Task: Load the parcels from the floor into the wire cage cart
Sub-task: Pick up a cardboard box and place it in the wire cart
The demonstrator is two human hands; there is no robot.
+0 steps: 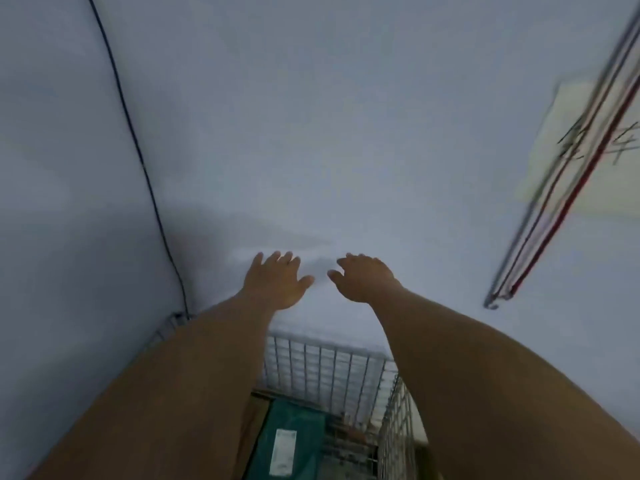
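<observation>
A thin black cable (pixel 138 150) runs down the pale wall (pixel 311 116) at my far left and drops out of sight behind my left forearm. My left hand (pixel 275 282) is stretched out ahead of me with the fingers spread wide and nothing in it; I cannot tell whether the fingertips touch the wall or stop just short of it.

Below, between my arms, is the wire cage cart (pixel 325 368). My left forearm hides its whole left side, so only the back grid and part of the right grid show. Inside lies a strip of brown cardboard (pixel 252 420), mostly covered by that arm, and just beside it a green parcel (pixel 294 441) with a white label (pixel 283 452) too blurred to read. The bottom edge of the view cuts the parcel off.

My right hand (pixel 363 278) is near the left one, also empty, with its fingers loosely bent. At the far right, slanting red and grey rods (pixel 571 188) are smeared by blur, crossing a pale sheet (pixel 561 143) with dark marks I cannot make out.
</observation>
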